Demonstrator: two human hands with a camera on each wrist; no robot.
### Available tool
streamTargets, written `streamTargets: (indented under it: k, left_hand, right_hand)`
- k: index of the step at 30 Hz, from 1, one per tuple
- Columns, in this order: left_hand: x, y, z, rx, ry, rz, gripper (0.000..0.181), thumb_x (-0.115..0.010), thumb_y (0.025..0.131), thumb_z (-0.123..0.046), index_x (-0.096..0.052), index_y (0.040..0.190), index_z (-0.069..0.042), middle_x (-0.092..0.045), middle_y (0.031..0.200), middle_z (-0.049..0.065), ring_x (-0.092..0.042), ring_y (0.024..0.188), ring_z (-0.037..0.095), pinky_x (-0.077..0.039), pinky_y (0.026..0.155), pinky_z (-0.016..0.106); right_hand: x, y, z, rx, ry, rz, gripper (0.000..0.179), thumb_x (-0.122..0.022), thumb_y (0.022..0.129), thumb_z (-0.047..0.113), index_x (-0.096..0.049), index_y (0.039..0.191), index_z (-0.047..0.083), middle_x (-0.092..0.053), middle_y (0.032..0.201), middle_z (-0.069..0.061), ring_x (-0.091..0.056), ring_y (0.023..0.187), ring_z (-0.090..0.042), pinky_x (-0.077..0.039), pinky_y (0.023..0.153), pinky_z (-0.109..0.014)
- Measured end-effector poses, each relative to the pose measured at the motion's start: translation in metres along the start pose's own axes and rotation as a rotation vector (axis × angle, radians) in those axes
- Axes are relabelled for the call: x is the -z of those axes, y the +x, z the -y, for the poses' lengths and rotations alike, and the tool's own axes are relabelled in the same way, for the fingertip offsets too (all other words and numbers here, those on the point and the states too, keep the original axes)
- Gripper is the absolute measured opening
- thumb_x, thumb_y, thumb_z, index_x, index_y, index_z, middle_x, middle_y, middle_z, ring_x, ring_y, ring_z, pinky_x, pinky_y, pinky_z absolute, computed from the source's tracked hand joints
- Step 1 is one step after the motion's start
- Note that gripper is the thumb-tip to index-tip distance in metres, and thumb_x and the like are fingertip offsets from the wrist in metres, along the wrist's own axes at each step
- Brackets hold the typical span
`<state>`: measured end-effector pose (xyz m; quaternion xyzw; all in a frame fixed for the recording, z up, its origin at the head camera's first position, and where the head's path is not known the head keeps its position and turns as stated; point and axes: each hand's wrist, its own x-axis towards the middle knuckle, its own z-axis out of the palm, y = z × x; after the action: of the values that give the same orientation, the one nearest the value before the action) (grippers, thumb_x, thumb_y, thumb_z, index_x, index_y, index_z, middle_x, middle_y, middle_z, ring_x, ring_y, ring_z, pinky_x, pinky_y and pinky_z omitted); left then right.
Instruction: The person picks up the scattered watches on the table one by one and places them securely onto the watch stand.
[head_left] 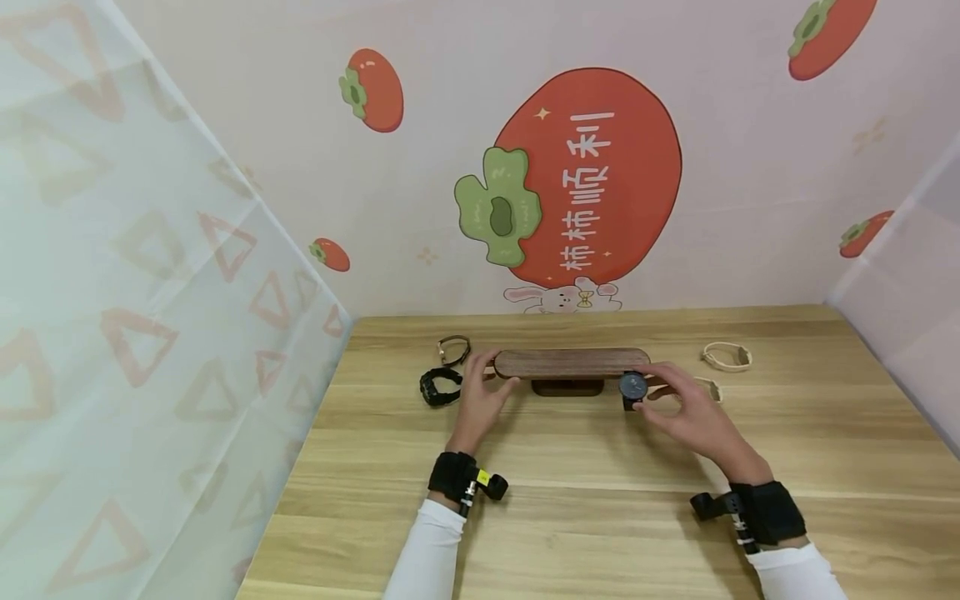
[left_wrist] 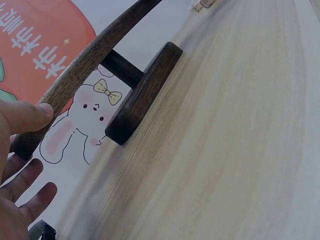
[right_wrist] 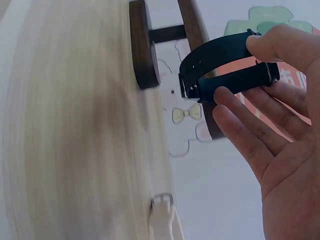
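Observation:
A dark wooden watch stand [head_left: 570, 363] has a long horizontal bar on a short post over an oval base [left_wrist: 145, 95]. My left hand [head_left: 480, 404] holds the left end of the bar, thumb [left_wrist: 35, 116] on the near side and fingers around the end. With thumb and fingertips, my right hand [head_left: 693, 417] pinches a black wristwatch [head_left: 633, 386] by its case end. The watch's dark dial faces up toward the head view. Its buckled strap [right_wrist: 220, 52] forms a closed loop that overlaps the bar's right end in the right wrist view.
Left of the stand lie a thin dark watch [head_left: 453, 351] and a chunky black watch [head_left: 439, 387]. A cream-strapped watch [head_left: 727, 357] lies at the back right; a second pale watch [head_left: 708, 389] is partly hidden behind my right hand. A printed wall backdrop [head_left: 420, 208] rises behind the table.

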<state>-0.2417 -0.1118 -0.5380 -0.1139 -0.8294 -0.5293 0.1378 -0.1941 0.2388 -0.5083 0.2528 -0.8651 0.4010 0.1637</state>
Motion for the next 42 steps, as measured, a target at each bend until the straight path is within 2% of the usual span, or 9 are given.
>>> streamTargets:
  k: [3,7,16,21,28,31,34,37,42]
  left_hand:
    - [0.0,-0.001,0.001,0.008,-0.004,-0.003,0.06,-0.082,0.096,-0.013,-0.057,0.15,-0.007,-0.053,0.142,0.02,-0.053,0.138,0.036,-0.056,0.109,0.052]
    - [-0.001,-0.002,0.002,0.014,-0.002,-0.009,0.06,-0.082,0.096,-0.013,-0.057,0.149,-0.009,-0.053,0.142,0.019,-0.053,0.138,0.035,-0.056,0.109,0.051]
    - [0.0,-0.002,0.004,0.022,-0.008,-0.012,0.06,-0.083,0.095,-0.012,-0.057,0.15,-0.009,-0.053,0.143,0.019,-0.054,0.137,0.035,-0.056,0.107,0.051]
    - [-0.001,-0.002,0.006,0.016,0.002,-0.014,0.059,-0.082,0.096,-0.014,-0.058,0.149,-0.01,-0.053,0.141,0.017,-0.055,0.134,0.035,-0.058,0.105,0.051]
    - [-0.001,-0.001,0.007,0.008,0.008,-0.013,0.059,-0.083,0.095,-0.015,-0.058,0.148,-0.008,-0.054,0.14,0.018,-0.055,0.133,0.035,-0.058,0.105,0.05]
    - [0.0,-0.001,0.006,0.007,0.002,-0.012,0.06,-0.083,0.095,-0.014,-0.058,0.148,-0.008,-0.054,0.139,0.019,-0.055,0.134,0.036,-0.058,0.105,0.052]
    - [0.0,-0.001,0.005,0.004,0.001,-0.011,0.059,-0.083,0.095,-0.014,-0.058,0.148,-0.007,-0.054,0.139,0.019,-0.055,0.134,0.036,-0.058,0.105,0.052]
    - [0.0,-0.001,0.005,0.0,0.002,-0.01,0.06,-0.083,0.095,-0.014,-0.058,0.149,-0.007,-0.055,0.138,0.019,-0.055,0.134,0.037,-0.058,0.105,0.053]
    - [0.0,0.0,0.003,-0.001,0.0,-0.005,0.061,-0.083,0.094,-0.013,-0.058,0.149,-0.006,-0.055,0.139,0.02,-0.056,0.134,0.037,-0.058,0.105,0.053]
  right_hand:
    - [0.007,-0.002,-0.004,0.007,0.004,-0.024,0.058,-0.086,0.083,-0.008,-0.065,0.136,0.001,-0.07,0.122,-0.012,-0.065,0.106,-0.004,-0.064,0.08,-0.027]
    - [0.014,-0.003,-0.008,0.001,-0.004,-0.048,0.059,-0.086,0.081,-0.009,-0.067,0.135,0.003,-0.07,0.121,-0.011,-0.062,0.107,0.006,-0.063,0.081,-0.025]
    - [0.021,0.0,-0.015,-0.002,-0.046,-0.065,0.059,-0.087,0.081,-0.01,-0.066,0.135,0.001,-0.071,0.119,-0.014,-0.061,0.105,0.008,-0.063,0.079,-0.022]
    - [0.022,0.002,-0.021,-0.018,-0.046,-0.064,0.058,-0.087,0.082,-0.008,-0.066,0.136,0.001,-0.071,0.121,-0.016,-0.061,0.107,0.005,-0.062,0.081,-0.02]
    - [0.022,0.003,-0.028,-0.059,-0.044,-0.062,0.056,-0.085,0.086,-0.005,-0.065,0.137,0.002,-0.069,0.125,-0.016,-0.053,0.111,0.014,-0.059,0.085,-0.015]
    - [0.022,0.004,-0.031,-0.066,-0.05,-0.06,0.056,-0.084,0.086,-0.005,-0.064,0.138,0.002,-0.068,0.127,-0.017,-0.057,0.111,0.006,-0.06,0.086,-0.019]
    - [0.022,0.006,-0.033,-0.068,-0.067,-0.063,0.057,-0.084,0.087,-0.005,-0.064,0.139,0.001,-0.068,0.128,-0.018,-0.063,0.109,-0.014,-0.06,0.085,-0.022]
    - [0.021,0.008,-0.034,-0.066,-0.078,-0.069,0.057,-0.083,0.087,-0.006,-0.063,0.14,0.0,-0.068,0.128,-0.019,-0.063,0.109,-0.031,-0.061,0.084,-0.024]
    - [0.021,0.013,-0.035,-0.073,-0.081,-0.062,0.056,-0.082,0.088,-0.004,-0.062,0.141,-0.002,-0.068,0.13,-0.02,-0.062,0.111,-0.037,-0.061,0.084,-0.025]
